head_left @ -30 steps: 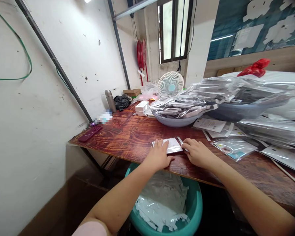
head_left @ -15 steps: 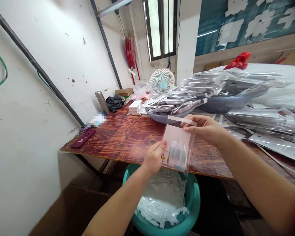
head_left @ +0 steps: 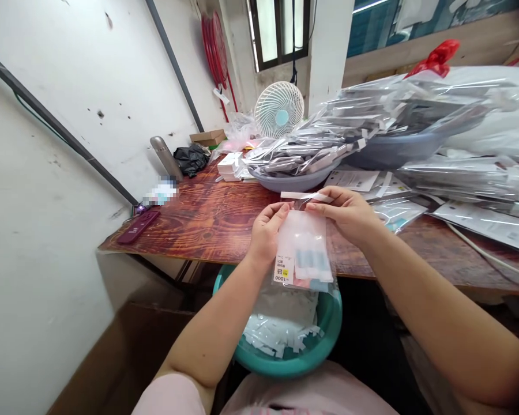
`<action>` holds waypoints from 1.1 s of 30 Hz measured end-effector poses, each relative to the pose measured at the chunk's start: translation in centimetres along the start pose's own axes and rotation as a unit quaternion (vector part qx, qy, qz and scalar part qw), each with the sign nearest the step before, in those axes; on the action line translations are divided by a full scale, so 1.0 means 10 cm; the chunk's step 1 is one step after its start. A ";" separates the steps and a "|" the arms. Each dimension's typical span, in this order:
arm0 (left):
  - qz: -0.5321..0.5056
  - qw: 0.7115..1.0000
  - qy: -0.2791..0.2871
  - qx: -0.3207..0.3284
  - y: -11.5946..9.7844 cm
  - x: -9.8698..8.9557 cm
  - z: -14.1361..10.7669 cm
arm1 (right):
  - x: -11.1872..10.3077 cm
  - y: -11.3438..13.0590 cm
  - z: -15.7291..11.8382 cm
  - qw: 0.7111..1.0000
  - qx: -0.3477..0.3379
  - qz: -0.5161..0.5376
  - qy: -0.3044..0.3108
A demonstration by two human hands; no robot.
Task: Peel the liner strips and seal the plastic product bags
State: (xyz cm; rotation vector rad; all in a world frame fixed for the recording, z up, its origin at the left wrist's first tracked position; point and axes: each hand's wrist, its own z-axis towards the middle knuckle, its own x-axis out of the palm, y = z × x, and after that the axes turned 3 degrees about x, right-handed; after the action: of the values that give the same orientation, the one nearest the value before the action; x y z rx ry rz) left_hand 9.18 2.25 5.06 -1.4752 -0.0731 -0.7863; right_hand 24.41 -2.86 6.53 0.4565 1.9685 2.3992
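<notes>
A clear plastic packet [head_left: 305,248] with a white card, a yellow mark and a printed "1,000" hangs over the table's front edge. My left hand [head_left: 268,230] pinches its upper left part between thumb and fingers. At its upper right, my right hand [head_left: 343,213] is closed on the packet near the white strip [head_left: 306,196] along the top flap. Below it stands a teal tub [head_left: 331,328] holding many white paper strips [head_left: 281,334].
Blue-grey basins [head_left: 285,183] heaped with clear packets stand behind my hands. More packets [head_left: 471,184] lie at the right. A fan [head_left: 279,109], small white boxes [head_left: 230,166], a metal bottle [head_left: 165,155] and a dark red phone [head_left: 139,227] are farther left.
My left hand has moved up to the packet's top edge, beside my right hand. The packet's printed lower part shows more plainly. The camera view has tilted down.
</notes>
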 end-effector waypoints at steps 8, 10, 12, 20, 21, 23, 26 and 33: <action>-0.044 0.998 -0.038 0.014 0.01 0.05 -0.05 | 0.09 -0.15 0.02 0.986 0.077 0.147 -0.027; -0.042 0.998 -0.047 0.021 0.01 0.05 -0.06 | 0.15 -0.20 0.01 0.977 0.098 0.190 -0.027; -0.043 0.997 -0.060 0.024 0.01 0.06 -0.06 | 0.22 -0.24 -0.01 0.963 0.117 0.238 -0.040; -0.042 0.994 -0.102 0.017 0.04 0.01 0.01 | 0.46 -0.26 0.01 0.944 0.160 0.256 -0.129; -0.040 0.994 -0.102 0.020 0.04 -0.01 0.02 | 0.48 -0.27 0.02 0.945 0.160 0.254 -0.133; -0.032 0.994 -0.101 0.025 0.04 -0.03 0.03 | 0.49 -0.29 0.03 0.946 0.158 0.248 -0.136; -0.016 0.994 -0.108 0.021 0.05 -0.08 0.05 | 0.50 -0.31 0.04 0.948 0.163 0.234 -0.140; -0.009 0.990 -0.139 -0.013 0.09 -0.16 0.12 | 0.49 -0.38 0.06 0.942 0.190 0.233 -0.151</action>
State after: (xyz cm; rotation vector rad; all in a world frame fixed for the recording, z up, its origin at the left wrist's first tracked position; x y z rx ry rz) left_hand 8.90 3.94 3.66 -1.6040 -0.2873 -0.5934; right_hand 19.18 -0.52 4.08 1.3486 2.3735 1.9585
